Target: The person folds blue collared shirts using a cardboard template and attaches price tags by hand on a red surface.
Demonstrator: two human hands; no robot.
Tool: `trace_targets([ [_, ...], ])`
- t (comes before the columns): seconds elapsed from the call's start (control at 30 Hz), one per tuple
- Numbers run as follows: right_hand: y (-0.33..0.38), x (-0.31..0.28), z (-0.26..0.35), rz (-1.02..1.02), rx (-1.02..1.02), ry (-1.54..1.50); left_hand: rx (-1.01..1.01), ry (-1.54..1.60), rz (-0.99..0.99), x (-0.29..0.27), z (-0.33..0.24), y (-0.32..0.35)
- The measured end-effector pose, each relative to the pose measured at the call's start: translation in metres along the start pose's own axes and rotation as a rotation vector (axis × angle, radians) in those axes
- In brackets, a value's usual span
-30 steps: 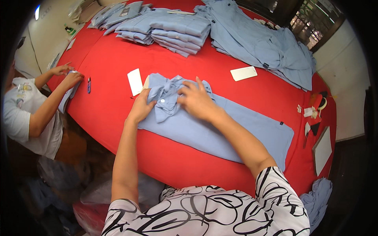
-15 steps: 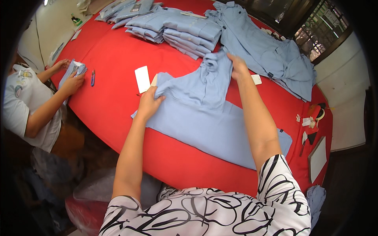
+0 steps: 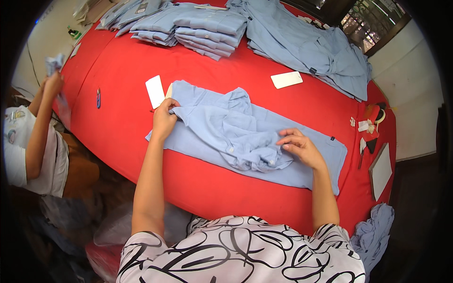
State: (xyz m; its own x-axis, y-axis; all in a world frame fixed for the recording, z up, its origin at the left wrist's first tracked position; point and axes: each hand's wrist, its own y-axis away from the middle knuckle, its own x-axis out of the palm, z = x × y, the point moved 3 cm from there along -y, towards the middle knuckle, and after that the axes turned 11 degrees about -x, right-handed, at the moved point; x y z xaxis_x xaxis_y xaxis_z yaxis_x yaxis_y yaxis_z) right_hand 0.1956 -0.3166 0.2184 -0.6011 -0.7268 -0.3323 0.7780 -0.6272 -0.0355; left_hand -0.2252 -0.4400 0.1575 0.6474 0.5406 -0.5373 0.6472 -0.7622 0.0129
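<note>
Red cloth covers the table; left hand pinches the blue shirt, right hand presses it flat.

Garment workshop: folded shirt stacks

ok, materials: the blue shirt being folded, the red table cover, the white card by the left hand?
Light blue shirt: soft woven cloth, probably cotton or a blend; matte, creases easily, small buttons. Red table cover: smooth matte fabric, likely, stretched flat with few wrinkles. White card: stiff card or thin plastic, lies flat with crisp edges; which one is unclear.
</note>
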Motion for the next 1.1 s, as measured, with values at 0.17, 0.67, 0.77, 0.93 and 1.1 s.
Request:
trace_targets([
  [0.17,0.016,0.031,0.005,-0.148,0.29,0.109,-0.004,0.026,-0.018,0.0,0.002,0.003],
  [0.67,-0.091,0.05,0.016,-0.119,-0.242,0.516,0.145,0.101,-0.046,0.005,0.004,0.007],
  [0.77,-0.113,0.085,0.025,0.02,-0.27,0.723,0.13,0.159,-0.036,0.002,0.006,0.009],
  [0.93,-0.118,0.08,0.042,0.041,-0.272,0.21,0.091,0.187,-0.013,0.002,0.0,0.013],
  [1.1,-0.135,0.072,-0.001,-0.216,-0.476,0.621,0.154,-0.019,-0.131,0.007,-0.002,0.013],
])
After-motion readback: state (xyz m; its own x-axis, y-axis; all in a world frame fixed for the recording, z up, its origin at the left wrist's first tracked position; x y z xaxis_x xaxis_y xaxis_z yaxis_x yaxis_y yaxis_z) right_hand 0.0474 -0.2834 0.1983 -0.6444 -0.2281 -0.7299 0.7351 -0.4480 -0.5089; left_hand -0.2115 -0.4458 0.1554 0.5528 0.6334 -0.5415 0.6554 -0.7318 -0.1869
